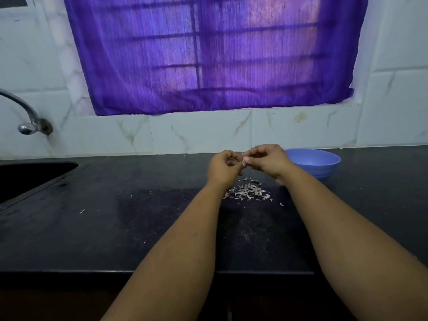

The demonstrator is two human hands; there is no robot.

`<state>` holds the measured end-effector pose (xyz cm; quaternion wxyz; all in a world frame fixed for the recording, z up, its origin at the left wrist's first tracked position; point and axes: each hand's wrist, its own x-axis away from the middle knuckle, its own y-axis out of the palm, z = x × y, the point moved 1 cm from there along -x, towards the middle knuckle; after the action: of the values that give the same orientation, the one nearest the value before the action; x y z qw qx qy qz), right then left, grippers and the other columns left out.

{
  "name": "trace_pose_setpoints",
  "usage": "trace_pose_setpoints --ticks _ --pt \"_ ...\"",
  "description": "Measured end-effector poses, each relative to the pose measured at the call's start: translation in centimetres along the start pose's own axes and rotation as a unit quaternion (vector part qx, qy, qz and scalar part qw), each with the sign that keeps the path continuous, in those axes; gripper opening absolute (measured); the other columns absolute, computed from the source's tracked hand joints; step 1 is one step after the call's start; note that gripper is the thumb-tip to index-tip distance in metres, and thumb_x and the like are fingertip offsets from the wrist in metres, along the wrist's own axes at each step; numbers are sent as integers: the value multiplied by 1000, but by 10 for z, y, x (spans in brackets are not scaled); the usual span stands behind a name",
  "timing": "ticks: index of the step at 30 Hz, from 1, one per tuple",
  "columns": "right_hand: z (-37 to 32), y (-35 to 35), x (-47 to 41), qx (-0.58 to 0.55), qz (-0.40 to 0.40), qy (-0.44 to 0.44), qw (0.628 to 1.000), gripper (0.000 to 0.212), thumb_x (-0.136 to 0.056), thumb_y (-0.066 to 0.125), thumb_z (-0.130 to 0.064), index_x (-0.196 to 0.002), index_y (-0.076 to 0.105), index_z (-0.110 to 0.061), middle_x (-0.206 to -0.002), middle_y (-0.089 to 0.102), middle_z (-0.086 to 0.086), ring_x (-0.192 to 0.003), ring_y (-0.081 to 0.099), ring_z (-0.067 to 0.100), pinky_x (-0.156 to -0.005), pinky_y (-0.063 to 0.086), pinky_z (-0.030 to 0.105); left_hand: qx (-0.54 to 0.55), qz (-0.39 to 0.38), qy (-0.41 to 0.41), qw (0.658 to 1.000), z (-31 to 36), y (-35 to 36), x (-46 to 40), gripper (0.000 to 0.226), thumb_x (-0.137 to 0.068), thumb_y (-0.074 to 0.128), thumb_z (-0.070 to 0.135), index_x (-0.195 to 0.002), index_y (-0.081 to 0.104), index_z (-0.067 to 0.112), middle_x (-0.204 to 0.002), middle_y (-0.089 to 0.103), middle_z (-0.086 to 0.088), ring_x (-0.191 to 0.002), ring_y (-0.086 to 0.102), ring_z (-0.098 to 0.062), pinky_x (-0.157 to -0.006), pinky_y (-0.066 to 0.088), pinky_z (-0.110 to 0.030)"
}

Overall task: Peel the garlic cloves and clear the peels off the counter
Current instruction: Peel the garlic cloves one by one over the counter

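Observation:
Both my hands are raised above the black counter (115, 216), fingertips meeting. My left hand (223, 167) and my right hand (268, 159) pinch a small garlic clove (242, 160) between them; the clove is mostly hidden by fingers, and a thin bit of skin sticks up from it. Directly below the hands a loose heap of pale garlic peels (249, 192) lies on the counter. A blue plastic bowl (319, 162) stands just right of my right hand, partly hidden behind it; its contents are not visible.
A dark sink (27, 177) is set into the counter at far left, with a metal tap (30, 123) on the tiled wall above it. Stray peel flakes (82, 211) lie scattered on the counter. A purple curtain (208, 54) covers the window behind.

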<state>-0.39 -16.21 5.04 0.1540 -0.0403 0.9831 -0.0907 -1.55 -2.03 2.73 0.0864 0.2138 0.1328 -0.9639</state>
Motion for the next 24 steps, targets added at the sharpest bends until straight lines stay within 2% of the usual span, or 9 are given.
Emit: trace_pose_setpoints --ticks 4,8,11,18,22,24 --pt "2 -4 0 19 -4 7 1000 11 -80 74 -1 -84 70 -9 -78 72 9 -77 69 14 -75 57 22 -19 -7 12 1000 -2 0 -1 14 -83 73 12 -79 61 17 -75 67 -2 -68 64 -14 -70 56 -31" --pt "1 -5 1 -44 -39 33 998 4 -83 70 -1 -85 68 -4 -75 67 7 -71 64 11 -68 56 17 62 -24 -4 998 2 0 1 8 -87 67 5 -92 63 9 -78 62 0 -69 56 -7 -58 47 -12" --pt "0 -6 2 -84 -60 49 993 4 -84 68 1 -87 66 -1 -78 66 9 -71 62 12 -69 56 17 99 -48 -19 994 3 -1 3 15 -89 62 1 -104 65 4 -80 62 -2 -73 55 -8 -57 45 -11" --pt "3 -8 1 29 -87 18 996 7 -88 66 -5 -82 63 -6 -77 63 9 -69 56 12 -68 50 21 87 -68 -4 994 2 0 4 23 -89 58 -7 -112 64 -6 -96 67 -13 -83 63 -10 -78 53 -13" --pt "6 -5 0 64 -106 21 992 10 -95 58 -8 -85 59 -9 -75 60 6 -68 55 12 -69 49 23 74 -53 -4 996 1 1 2 20 -88 61 -6 -107 67 -2 -83 66 -5 -79 63 -11 -80 55 -19" --pt "8 -4 -1 70 -109 23 991 11 -96 56 -10 -85 58 -10 -77 60 7 -69 55 12 -70 49 24 74 -46 -10 996 1 0 1 19 -87 63 -5 -105 67 -1 -79 65 -3 -76 63 -10 -76 55 -17"
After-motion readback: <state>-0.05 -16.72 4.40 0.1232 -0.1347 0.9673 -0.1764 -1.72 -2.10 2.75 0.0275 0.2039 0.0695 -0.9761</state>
